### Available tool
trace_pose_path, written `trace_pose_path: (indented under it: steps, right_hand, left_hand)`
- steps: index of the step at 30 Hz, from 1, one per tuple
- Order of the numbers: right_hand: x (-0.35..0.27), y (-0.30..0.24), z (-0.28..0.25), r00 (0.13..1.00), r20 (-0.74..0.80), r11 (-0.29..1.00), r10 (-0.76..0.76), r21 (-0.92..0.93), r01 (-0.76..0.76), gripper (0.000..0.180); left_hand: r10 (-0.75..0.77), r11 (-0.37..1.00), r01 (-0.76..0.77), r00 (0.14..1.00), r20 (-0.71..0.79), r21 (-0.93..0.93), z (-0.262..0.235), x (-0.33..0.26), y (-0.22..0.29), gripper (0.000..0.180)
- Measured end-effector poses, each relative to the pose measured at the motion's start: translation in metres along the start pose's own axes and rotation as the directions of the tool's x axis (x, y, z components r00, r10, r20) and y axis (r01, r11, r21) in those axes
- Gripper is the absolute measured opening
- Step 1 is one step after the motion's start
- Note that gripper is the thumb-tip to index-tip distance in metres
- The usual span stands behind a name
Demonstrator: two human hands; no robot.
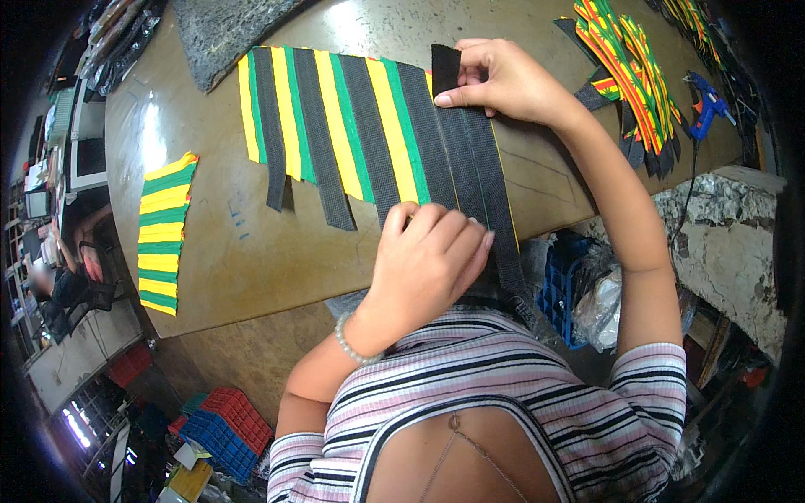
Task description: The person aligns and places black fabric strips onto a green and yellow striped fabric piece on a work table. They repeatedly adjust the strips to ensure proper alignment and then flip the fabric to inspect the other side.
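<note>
Black strips (yellow and green bands between) touch both hands.

Brown tbl caught bright glare on L; blotchy grey surface showed R; white lt strips shone lower L bkgd.

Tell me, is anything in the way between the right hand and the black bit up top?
Nothing I can see: the right hand pinches the black bit directly. The left hand is lower, over the striped piece, not between them.
</note>
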State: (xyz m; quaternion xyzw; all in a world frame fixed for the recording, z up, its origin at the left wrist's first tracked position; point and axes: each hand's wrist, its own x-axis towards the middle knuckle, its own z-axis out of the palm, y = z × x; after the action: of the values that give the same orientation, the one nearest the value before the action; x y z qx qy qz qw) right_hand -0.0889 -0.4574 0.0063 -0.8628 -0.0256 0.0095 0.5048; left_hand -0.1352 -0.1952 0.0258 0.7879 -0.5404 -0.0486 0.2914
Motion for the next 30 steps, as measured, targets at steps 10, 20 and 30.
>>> trace_pose_path:
  steps: [10,20,30]
  right_hand:
    - [0.002,-0.009,-0.009,0.985,0.059,0.984,0.16,0.069,-0.164,0.033]
    - [0.03,0.0,-0.015,0.999,0.04,0.987,0.023,-0.16,-0.017,0.032]
    - [0.001,-0.04,0.012,0.89,-0.266,0.732,-0.371,-0.673,0.105,0.015]
  left_hand:
    - [-0.222,0.922,0.184,0.972,0.074,0.34,0.018,0.018,-0.006,0.071]
    - [-0.198,0.924,0.173,0.979,0.04,0.34,0.02,0.015,-0.007,0.068]
    - [-0.167,0.932,0.159,0.986,-0.001,0.326,0.023,0.012,-0.008,0.067]
